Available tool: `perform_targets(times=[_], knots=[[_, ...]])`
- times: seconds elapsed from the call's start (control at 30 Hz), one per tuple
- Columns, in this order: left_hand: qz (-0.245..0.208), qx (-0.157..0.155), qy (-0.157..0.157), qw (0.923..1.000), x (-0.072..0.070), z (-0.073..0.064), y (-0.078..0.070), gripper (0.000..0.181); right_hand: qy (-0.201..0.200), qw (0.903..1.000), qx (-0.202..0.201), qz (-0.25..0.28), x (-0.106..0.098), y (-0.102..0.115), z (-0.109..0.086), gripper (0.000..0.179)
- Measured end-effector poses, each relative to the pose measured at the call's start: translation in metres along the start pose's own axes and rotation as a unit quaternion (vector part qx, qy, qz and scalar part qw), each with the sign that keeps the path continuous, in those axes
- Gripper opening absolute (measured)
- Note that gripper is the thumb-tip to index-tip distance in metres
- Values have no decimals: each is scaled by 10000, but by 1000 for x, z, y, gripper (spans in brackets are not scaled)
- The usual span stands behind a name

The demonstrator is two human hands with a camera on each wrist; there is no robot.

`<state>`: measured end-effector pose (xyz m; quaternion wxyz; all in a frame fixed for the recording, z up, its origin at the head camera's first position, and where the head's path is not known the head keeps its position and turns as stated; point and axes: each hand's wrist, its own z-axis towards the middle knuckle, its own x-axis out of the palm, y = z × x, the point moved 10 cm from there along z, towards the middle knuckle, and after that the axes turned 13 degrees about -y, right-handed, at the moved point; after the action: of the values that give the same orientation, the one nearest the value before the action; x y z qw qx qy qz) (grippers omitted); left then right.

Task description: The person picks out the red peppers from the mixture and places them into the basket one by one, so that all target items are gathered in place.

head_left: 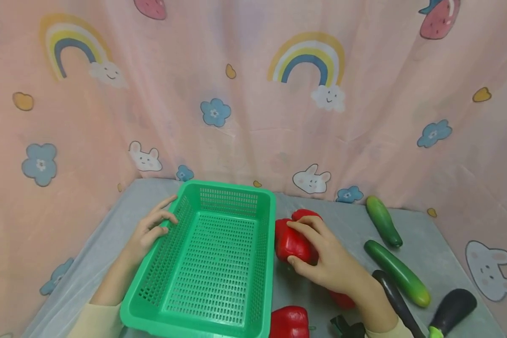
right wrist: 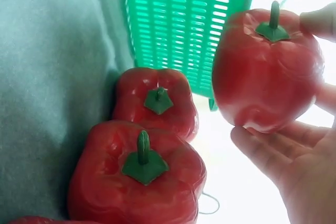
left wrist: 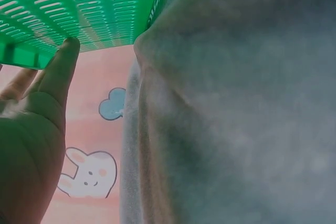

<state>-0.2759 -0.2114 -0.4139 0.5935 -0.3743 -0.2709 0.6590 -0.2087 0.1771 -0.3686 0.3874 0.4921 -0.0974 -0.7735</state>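
Observation:
A green perforated plastic basket [head_left: 213, 260] with nothing inside stands in front of me. My left hand [head_left: 145, 232] grips its left side, fingers over the rim and thumb against the outer wall. Just right of the basket, my right hand [head_left: 331, 263] holds a red bell pepper [head_left: 291, 241] between thumb and fingers. In the right wrist view that pepper [right wrist: 268, 77] has its green stem up, close to the basket's side. Two more red peppers [right wrist: 139, 182] sit on the cloth beside it in that view.
Another red pepper [head_left: 290, 321] lies by the basket's near right corner, and one [head_left: 342, 299] shows under my right wrist. Farther right are two green cucumber-like vegetables [head_left: 397, 272] and dark eggplants [head_left: 456, 307]. A patterned pink curtain [head_left: 253, 141] hangs behind the grey cloth.

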Motion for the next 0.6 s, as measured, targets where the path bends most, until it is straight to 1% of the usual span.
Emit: perform_targets(times=[0.17, 0.43, 0.6], knots=[[-73, 30, -52, 10000, -3, 1, -2, 30, -227, 9997, -93, 19, -3, 5, 3, 85], [-61, 77, -141, 9999, -4, 0, -3, 30, -272, 9996, -124, 6, -6, 9, 5, 84], [-142, 91, -137, 9998, -3, 0, -2, 29, -413, 9990, -135, 56, -9, 12, 6, 82]])
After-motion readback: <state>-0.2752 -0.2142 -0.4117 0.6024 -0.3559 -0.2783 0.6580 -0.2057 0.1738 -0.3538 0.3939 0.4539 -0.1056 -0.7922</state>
